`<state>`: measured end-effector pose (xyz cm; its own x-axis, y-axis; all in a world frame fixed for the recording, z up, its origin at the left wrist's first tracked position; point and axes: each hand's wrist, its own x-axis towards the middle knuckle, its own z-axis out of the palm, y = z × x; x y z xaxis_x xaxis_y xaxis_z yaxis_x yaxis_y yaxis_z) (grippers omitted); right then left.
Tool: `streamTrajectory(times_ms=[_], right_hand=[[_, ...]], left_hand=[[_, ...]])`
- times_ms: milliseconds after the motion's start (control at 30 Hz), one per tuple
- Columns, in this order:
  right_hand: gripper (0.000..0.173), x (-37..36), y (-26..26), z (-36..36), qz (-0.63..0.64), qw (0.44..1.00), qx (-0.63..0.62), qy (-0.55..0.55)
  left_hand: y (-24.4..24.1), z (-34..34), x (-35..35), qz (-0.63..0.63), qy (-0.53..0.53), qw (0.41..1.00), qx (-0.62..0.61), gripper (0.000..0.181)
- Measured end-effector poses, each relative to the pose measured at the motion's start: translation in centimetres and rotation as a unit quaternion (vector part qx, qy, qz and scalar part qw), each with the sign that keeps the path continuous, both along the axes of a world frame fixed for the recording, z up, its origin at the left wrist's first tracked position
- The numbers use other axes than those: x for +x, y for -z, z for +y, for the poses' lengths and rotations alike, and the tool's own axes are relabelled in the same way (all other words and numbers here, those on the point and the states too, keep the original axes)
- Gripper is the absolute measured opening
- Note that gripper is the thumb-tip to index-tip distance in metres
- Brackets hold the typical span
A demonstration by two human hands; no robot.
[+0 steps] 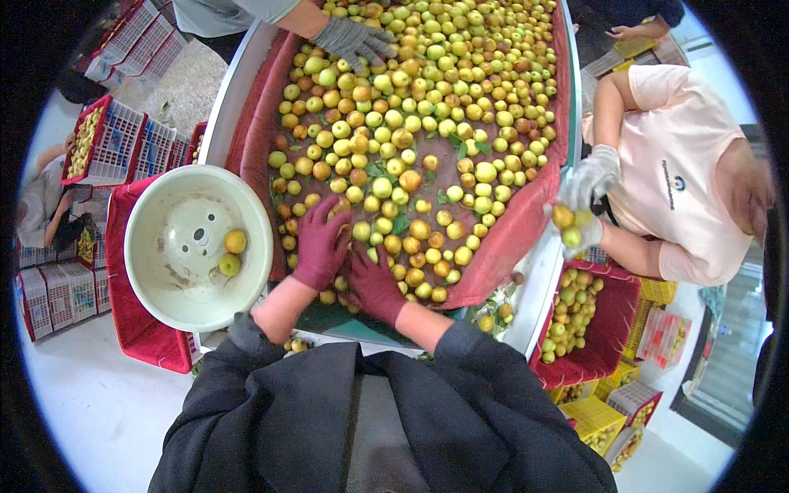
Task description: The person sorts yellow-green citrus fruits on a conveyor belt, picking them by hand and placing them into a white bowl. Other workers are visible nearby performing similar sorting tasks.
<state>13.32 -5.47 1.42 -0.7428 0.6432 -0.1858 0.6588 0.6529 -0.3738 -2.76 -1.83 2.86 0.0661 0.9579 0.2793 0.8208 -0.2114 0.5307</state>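
Many yellow-green and russet fruits, apparently jujubes, lie with a few leaves on a cloth-lined sorting table before me. My left hand, in a maroon glove, rests among them at the near left, its fingertips against a russet fruit. Close beside it, my right hand, gloved the same, reaches down with its fingers over fruit at the near edge. The palms face down, so whether either hand grips a fruit is hidden. A pale basin with a bear face holds three or fewer fruits left of my hands.
Across the table, a grey-gloved hand touches the fruit. At right, a person in grey-white gloves holds several fruits over a red-lined crate. Red fabric-lined bin sits beneath the basin. Stacked crates stand at left.
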Motion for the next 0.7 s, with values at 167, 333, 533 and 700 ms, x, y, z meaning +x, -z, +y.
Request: streamTrajectory(times_ms=[167,333,533,700], right_hand=[[0.059,3.2,-0.7,2.9,0.147,0.987,0.029,0.052],[0.062,10.6,-0.9,16.9,0.114,0.916,0.244,0.299],[0.065,13.9,2.1,19.2,-0.121,0.861,0.211,0.448],[0.070,7.0,1.9,9.8,-0.165,0.923,0.210,0.278]], left_hand=[[0.3,7.8,-1.0,0.087,-0.074,0.993,0.021,0.062],[2.2,10.9,0.2,0.195,-0.085,0.969,-0.128,0.066],[3.0,5.9,0.6,0.251,-0.070,0.956,-0.132,0.063],[3.4,-1.3,0.5,0.226,0.011,0.968,-0.113,0.063]])
